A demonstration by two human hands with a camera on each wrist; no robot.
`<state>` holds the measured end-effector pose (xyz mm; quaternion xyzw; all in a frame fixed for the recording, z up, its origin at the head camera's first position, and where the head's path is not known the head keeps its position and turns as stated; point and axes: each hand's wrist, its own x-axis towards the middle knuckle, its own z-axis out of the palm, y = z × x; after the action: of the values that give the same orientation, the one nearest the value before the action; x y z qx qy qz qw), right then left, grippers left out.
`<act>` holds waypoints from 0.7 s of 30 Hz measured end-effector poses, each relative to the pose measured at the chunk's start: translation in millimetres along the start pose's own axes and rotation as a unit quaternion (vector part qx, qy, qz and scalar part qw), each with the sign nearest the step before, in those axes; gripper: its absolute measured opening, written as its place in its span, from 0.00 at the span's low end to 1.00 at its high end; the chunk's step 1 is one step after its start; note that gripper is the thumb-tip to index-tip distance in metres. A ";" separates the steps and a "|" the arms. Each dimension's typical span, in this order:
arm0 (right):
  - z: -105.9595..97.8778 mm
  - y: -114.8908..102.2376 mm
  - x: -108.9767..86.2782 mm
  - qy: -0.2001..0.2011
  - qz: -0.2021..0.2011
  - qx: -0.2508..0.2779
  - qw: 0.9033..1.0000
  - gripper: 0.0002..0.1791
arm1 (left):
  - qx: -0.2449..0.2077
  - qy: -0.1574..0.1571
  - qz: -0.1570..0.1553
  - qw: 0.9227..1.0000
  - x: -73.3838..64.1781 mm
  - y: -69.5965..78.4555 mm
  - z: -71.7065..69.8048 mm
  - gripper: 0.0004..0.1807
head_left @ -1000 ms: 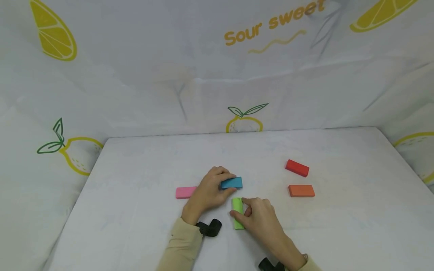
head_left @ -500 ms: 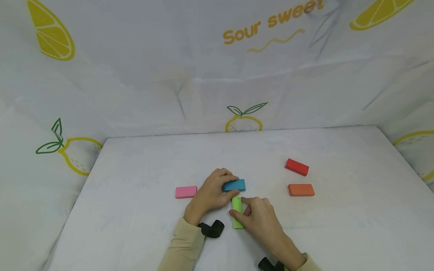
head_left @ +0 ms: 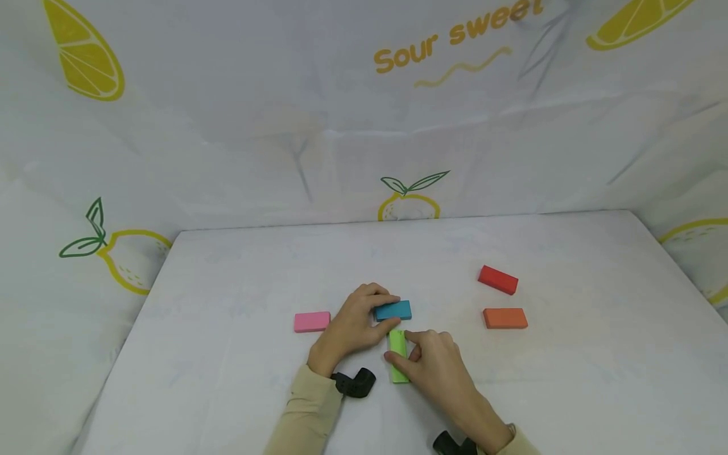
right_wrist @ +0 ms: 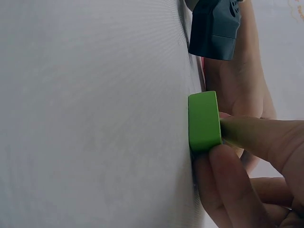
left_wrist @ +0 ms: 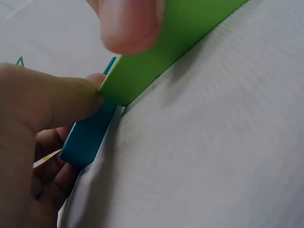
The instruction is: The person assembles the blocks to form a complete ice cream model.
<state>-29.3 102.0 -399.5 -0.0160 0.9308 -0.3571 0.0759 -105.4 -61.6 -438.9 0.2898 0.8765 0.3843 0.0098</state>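
My left hand (head_left: 355,322) holds a blue block (head_left: 394,310) by its long sides, thumb on the near side and fingers on the far side. Just nearer to me lies a green block (head_left: 398,374), turned with its length pointing away from me. My right hand (head_left: 440,363) pinches it, the thumb at its left edge and the index finger at its far right corner. In the left wrist view the blue block (left_wrist: 88,133) sits right by the end of the green block (left_wrist: 190,28), and the left thumb overlaps both. The right wrist view shows the green block's near end (right_wrist: 204,121) against the cloth.
A pink block (head_left: 311,321) lies left of my left hand. Toward the right are a red block (head_left: 498,280), set at a slant, and an orange block (head_left: 505,318) nearer to me. White cloth covers the table (head_left: 227,392), and a lemon-printed sheet (head_left: 256,114) hangs behind.
My left hand has shifted the blue block slightly right and toward me, closer to the green block's far end. The right hand and green block have stayed in place.
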 end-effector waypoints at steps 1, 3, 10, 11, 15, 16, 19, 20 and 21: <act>0.0 0.0 0.0 0.000 0.001 0.000 1.000 0.18 | -0.002 -0.002 0.000 1.000 -0.2 -0.2 -0.4 0.18; 0.0 0.0 -0.1 0.000 0.002 -0.001 1.000 0.21 | -0.006 -0.005 0.000 1.000 -0.6 -0.8 -0.9 0.18; 0.0 0.2 -0.2 0.001 0.000 0.002 1.000 0.25 | -0.015 -0.011 -0.003 1.000 -1.6 -2.2 -1.5 0.17; 0.0 0.2 -0.3 0.001 0.000 0.003 1.000 0.25 | -0.015 -0.011 -0.003 1.000 -1.7 -2.5 -1.5 0.17; 0.2 0.5 -0.4 0.002 -0.003 0.005 1.000 0.25 | -0.021 -0.013 0.003 1.000 -1.7 -3.4 -1.4 0.17; 0.2 0.6 -0.3 0.003 -0.004 0.005 1.000 0.24 | -0.022 -0.013 0.004 1.000 -1.7 -3.7 -1.4 0.17; 0.1 0.8 0.0 0.008 -0.005 0.009 1.000 0.23 | -0.028 -0.015 0.010 0.999 -1.5 -4.1 -1.6 0.16; 0.2 0.9 0.2 0.010 -0.005 0.010 1.000 0.22 | -0.030 -0.016 0.009 0.999 -1.5 -4.3 -1.7 0.16; 0.3 0.9 0.4 0.011 -0.006 0.011 1.000 0.21 | -0.032 -0.018 0.009 0.999 -1.5 -4.5 -1.7 0.16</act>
<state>-29.7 102.4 -400.3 -0.0168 0.9274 -0.3682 0.0635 -106.8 -65.9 -441.0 0.3041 0.8608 0.4068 0.0309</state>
